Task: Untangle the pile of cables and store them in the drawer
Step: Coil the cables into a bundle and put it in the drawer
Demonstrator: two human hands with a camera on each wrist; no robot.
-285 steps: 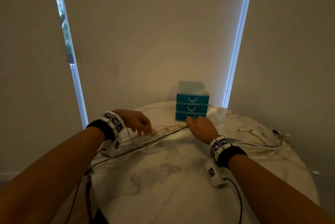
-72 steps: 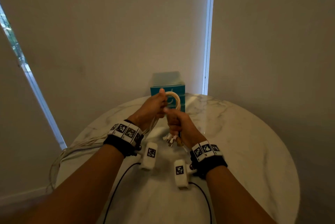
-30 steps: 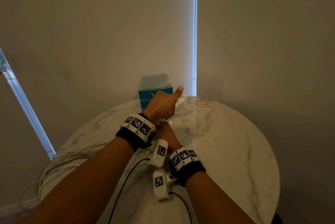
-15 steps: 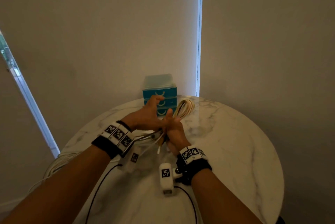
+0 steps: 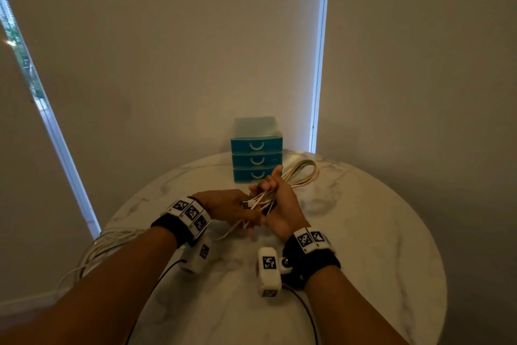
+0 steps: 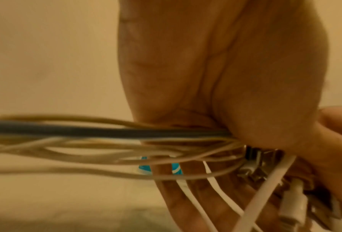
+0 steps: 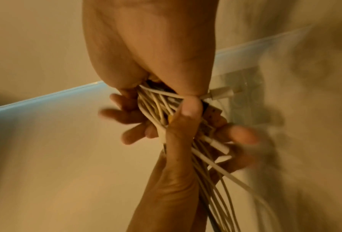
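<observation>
**A:** Head view first — what can you count?

**B:** Two hands over the round marble bench [image 5: 363,246]. The right hand [image 5: 282,213] is curled round a bundle of cables [image 5: 261,202], thumb up. The left hand [image 5: 229,206] meets it from the left, fingers among the loose plug ends. One looped end of the bundle [image 5: 303,174] lies on the bench just right of the drawer unit [image 5: 256,158], which has three teal drawers, all pushed in. A second heap of pale cable [image 5: 109,244] hangs over the bench's left edge.

**B:** Each wrist wears a black band with square black-and-white code tags — no readable words anywhere.

**A:** And against half a second ago?

**B:** The left hand has come off the drawer fronts and back to the plugs; the loop now rests lower, on the bench.

**A:** Left wrist view?

**B:** Blurred. The left hand [image 6: 225,78] pinches a fan of strands [image 6: 106,141] under the palm: one blue-grey, the rest cream or white, too overlapped to count. Several white plugs [image 6: 291,202] sit at lower right. A sliver of teal drawer [image 6: 144,168] shows behind.

**A:** Right wrist view?

**B:** The right hand [image 7: 152,47] clamps the bundle [image 7: 156,106] in its grip; the left hand's thumb [image 7: 188,109] lies across the strands with its fingers behind. One white plug [image 7: 221,94] sticks out to the right.
</observation>
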